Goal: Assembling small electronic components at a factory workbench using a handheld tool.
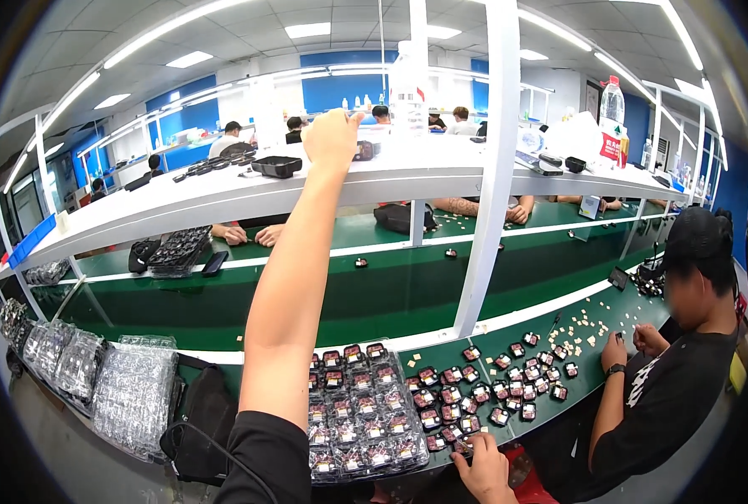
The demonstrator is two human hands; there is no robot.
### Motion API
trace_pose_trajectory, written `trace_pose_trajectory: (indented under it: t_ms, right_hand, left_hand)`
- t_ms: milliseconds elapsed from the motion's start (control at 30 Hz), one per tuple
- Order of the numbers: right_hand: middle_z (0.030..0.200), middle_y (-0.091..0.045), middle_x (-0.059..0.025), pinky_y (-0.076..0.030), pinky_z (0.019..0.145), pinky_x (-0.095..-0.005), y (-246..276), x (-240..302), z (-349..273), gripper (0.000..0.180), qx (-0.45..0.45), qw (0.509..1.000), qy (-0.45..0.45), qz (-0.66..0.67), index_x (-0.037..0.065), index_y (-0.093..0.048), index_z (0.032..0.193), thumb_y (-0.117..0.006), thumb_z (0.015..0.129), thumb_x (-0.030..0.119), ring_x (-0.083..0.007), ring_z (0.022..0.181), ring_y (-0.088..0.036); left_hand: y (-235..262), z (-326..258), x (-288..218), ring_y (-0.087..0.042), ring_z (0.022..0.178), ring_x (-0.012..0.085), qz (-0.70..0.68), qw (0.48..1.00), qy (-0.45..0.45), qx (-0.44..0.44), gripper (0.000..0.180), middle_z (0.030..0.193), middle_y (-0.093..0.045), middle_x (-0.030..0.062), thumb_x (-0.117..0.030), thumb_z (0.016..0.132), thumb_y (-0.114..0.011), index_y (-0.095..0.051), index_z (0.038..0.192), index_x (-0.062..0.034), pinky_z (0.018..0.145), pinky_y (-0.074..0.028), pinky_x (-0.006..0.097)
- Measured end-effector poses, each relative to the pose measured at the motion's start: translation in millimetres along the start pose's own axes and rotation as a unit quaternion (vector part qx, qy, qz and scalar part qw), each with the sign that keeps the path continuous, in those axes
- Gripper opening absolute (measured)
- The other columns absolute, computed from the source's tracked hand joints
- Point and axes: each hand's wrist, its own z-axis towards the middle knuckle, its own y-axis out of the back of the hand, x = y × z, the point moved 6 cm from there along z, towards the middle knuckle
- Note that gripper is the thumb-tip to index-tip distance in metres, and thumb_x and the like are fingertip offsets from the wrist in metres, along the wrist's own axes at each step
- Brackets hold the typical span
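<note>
My left hand (331, 141) is raised over the white shelf, its fingers curled closed. Whatever lies inside the fingers is hidden. Close beside it on the shelf is a small dark item (364, 150). Low in the view, my right hand (484, 472) pinches a small black case (463, 448) at the green bench's near edge. Many similar black cases with reddish tops and pale labels (515, 388) lie loose beyond it. Left of these, clear plastic trays (365, 412) hold rows of the same cases, partly behind my left forearm.
Stacked clear trays (134, 395) and a black bag (204, 416) lie at the left. A white post (485, 202) rises before the shelf (428, 176), which bears a black tray (277, 166) and bottles. A co-worker (672, 370) in black works at right, near scattered pale pieces (588, 328).
</note>
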Motion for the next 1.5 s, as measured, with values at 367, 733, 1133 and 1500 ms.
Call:
trace_pose_trajectory:
  t_ms: [367,733,1133,1500]
  right_hand:
    - [0.107,-0.077,-0.0144,-0.062,0.068,-0.0391,10,-2,18,0.02,-0.119,0.986,0.116,0.015,0.003,-0.073,0.104,-0.077,0.091,0.018,-0.0329,0.082,-0.076]
    - [0.105,-0.067,-0.0078,-0.051,0.053,-0.0298,40,12,0,0.028,-0.239,0.898,0.344,0.138,0.007,-0.075,0.106,-0.084,0.08,0.012,-0.0189,0.066,-0.067]
    - [0.107,-0.052,-0.0026,-0.037,0.052,-0.0272,52,53,-30,0.029,-0.183,0.841,0.469,0.195,0.018,-0.074,0.115,-0.083,0.088,0.027,-0.0116,0.065,-0.052]
    - [0.098,-0.057,-0.0147,-0.057,0.06,-0.0314,38,79,-1,0.052,0.071,0.873,0.205,0.436,-0.006,-0.066,0.134,-0.08,0.089,0.013,-0.0204,0.077,-0.066]
  left_hand:
    - [109,-151,-99,-0.069,0.11,0.0354,-0.209,0.925,-0.284,-0.143,0.029,0.116,-0.073,0.017,-0.025,0.097,-0.073,-0.072,0.114,-0.0015,0.097,-0.052,0.042]
    - [150,-478,-91,-0.069,0.116,0.0314,-0.564,0.766,0.153,0.267,0.026,0.125,-0.068,0.0216,-0.001,0.094,-0.073,-0.068,0.119,0.0042,0.098,-0.057,0.042]
    - [135,-572,-92,-0.065,0.125,0.0316,-0.655,0.413,0.477,0.415,0.088,0.14,-0.061,0.0271,-0.056,0.095,-0.072,-0.043,0.149,0.0069,0.105,-0.055,0.042]
    - [147,-559,-50,-0.059,0.132,0.0312,-0.642,0.645,0.367,0.192,0.073,0.14,-0.06,0.0239,-0.006,0.073,-0.096,-0.056,0.134,-0.0044,0.098,-0.059,0.034]
